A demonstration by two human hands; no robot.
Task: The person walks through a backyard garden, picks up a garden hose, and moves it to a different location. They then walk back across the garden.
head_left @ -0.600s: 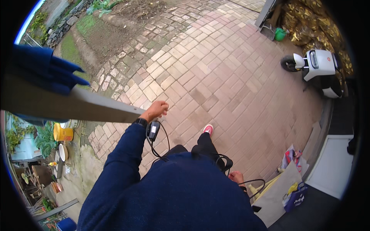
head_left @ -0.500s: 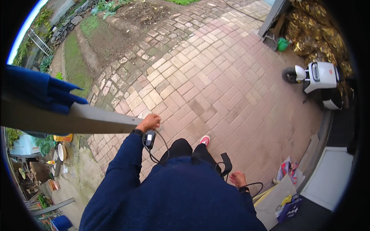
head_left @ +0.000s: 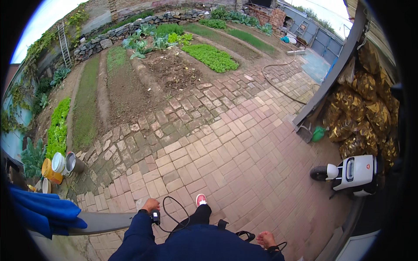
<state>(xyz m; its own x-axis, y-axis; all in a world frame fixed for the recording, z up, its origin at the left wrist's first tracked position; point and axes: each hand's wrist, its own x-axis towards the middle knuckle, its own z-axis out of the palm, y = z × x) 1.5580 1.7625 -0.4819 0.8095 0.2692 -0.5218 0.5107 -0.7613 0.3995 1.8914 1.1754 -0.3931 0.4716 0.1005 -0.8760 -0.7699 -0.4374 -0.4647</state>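
My left hand [head_left: 151,205] is closed beside the end of a grey beam [head_left: 109,221]; a small pale patch shows at its fingers, and what it holds, if anything, I cannot make out. At that wrist sits a small black device [head_left: 155,216] with a black cable [head_left: 186,212] looping toward my body. My right hand [head_left: 265,239] hangs low at my right side, fingers loosely bent and apart, with no object visible in it. A dark band and a cable are around that wrist. Over the beam's left part hangs a blue cloth [head_left: 48,212].
Brick paving [head_left: 244,161] spreads ahead. Garden beds with leafy greens [head_left: 211,58] lie beyond it. Buckets [head_left: 58,162] stand at the left. At the right are a white scooter [head_left: 359,170], gold-coloured sacks [head_left: 365,104], a dustpan [head_left: 305,134] and a grey post [head_left: 328,69].
The view has tilted up, bringing more of the garden and the far wall in. Both hands sit lower in the picture. The bags at the lower right have dropped out of view.
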